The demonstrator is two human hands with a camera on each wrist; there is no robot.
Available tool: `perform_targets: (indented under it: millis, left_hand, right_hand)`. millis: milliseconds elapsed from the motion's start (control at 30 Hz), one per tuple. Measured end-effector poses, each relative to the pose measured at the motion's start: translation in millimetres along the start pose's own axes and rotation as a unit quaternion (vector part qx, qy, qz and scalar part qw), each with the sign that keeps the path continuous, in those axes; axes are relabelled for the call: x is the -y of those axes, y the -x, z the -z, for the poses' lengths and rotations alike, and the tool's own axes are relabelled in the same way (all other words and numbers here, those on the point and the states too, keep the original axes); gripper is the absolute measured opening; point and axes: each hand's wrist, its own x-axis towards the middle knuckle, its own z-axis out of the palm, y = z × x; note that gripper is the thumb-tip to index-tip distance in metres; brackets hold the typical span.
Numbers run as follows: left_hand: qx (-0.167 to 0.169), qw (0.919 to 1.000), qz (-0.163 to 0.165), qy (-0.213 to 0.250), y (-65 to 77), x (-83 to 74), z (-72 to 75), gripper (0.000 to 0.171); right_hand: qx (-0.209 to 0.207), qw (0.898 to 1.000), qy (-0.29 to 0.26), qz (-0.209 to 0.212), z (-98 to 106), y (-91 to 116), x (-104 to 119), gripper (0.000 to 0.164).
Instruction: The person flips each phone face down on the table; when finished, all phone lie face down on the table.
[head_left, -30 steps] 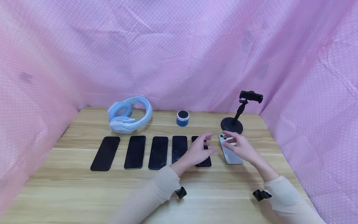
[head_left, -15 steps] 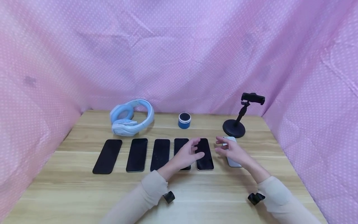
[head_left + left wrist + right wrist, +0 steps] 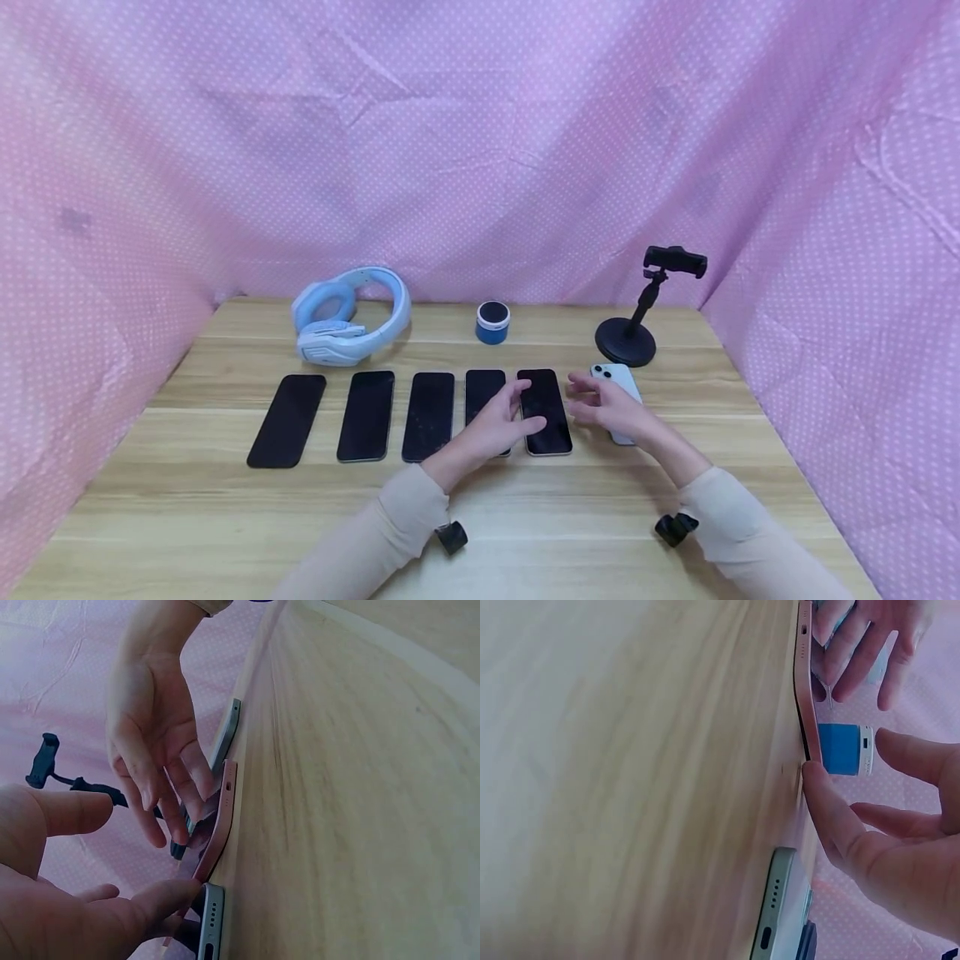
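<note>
In the head view a black-screened phone with a pink edge (image 3: 552, 408) lies between the two hands. My left hand (image 3: 489, 429) hovers at its left side, over part of another dark phone (image 3: 483, 385), fingers relaxed and thumb apart. On the other side, my right hand (image 3: 618, 410) has loosely bent fingers near the pink phone's right edge. It partly covers a pale phone (image 3: 627, 380) lying camera side up. The right wrist view shows a right fingertip (image 3: 814, 774) at the pink phone's (image 3: 805, 690) edge; whether it touches, I cannot tell. Neither hand grips anything.
Farther left in the row lie more dark phones: one (image 3: 429, 417), another (image 3: 366, 417) and the leftmost (image 3: 287, 421). Behind them stand blue headphones (image 3: 384, 332), a small blue speaker (image 3: 492, 332) and a black phone stand (image 3: 625, 340). Pink dotted cloth (image 3: 480, 167) surrounds the wooden table (image 3: 187, 500).
My left hand has moved left off the pink-edged phone to its left side. My right hand has moved left from the pale phone toward the pink-edged one, uncovering the pale phone's cameras.
</note>
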Motion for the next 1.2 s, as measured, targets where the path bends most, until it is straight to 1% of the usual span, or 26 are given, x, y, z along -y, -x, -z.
perform_targets:
  millis: [67,167,267,333,400,433,600,667,800,967,1067,1200]
  left_hand:
    - [0.0,1.0,0.005,-0.004,0.0,-0.1,0.3,0.066]
    - [0.001,0.9999,0.007,-0.01,0.2,-1.4,1.4,0.065]
    - [0.0,0.9999,0.005,-0.01,0.4,-1.9,2.2,0.065]
    - [-0.001,0.9999,0.004,-0.009,0.5,-1.1,2.4,0.065]
    - [0.0,0.9999,0.006,-0.012,0.9,0.4,2.4,0.065]
    - [-0.001,0.9999,0.007,-0.013,1.4,0.9,2.1,0.065]
    - [-0.004,0.9998,0.013,-0.015,7.2,5.9,1.4,0.065]
    - [-0.009,0.9997,0.016,-0.013,9.9,8.3,1.3,0.064]
    - [-0.012,0.9998,0.014,-0.005,12.4,10.6,-0.2,0.062]
    - [0.001,0.9997,0.017,0.019,6.7,8.9,-5.6,0.064]
    - [0.0,0.9993,0.019,0.031,2.8,7.5,-7.4,0.064]
    - [-0.007,0.9989,0.02,0.042,1.2,6.2,-7.0,0.063]
  right_hand:
    - [0.005,0.999,0.032,-0.002,0,-1,-1,0.066]
    - [0.014,0.998,0.063,-0.004,0,-2,-1,0.067]
    - [0.022,0.999,0.047,-0.01,1,-3,0,0.068]
    - [0.024,0.999,0.044,-0.011,1,-3,1,0.068]
    - [0.022,0.998,0.053,-0.007,0,-3,1,0.066]
    - [0.02,0.998,0.059,-0.003,-1,-3,1,0.063]
    - [0.029,0.997,0.064,0.023,-14,-4,0,0.035]
    - [0.038,0.997,0.058,0.028,-19,-4,-2,0.03]
    - [0.036,0.997,0.06,0.024,-23,-2,-3,0.04]
    - [0.034,0.998,0.057,0.015,-16,1,-3,0.05]
    - [0.042,0.998,0.047,0.018,-13,1,-3,0.052]
    - [0.047,0.998,0.039,0.017,-10,-1,-1,0.055]
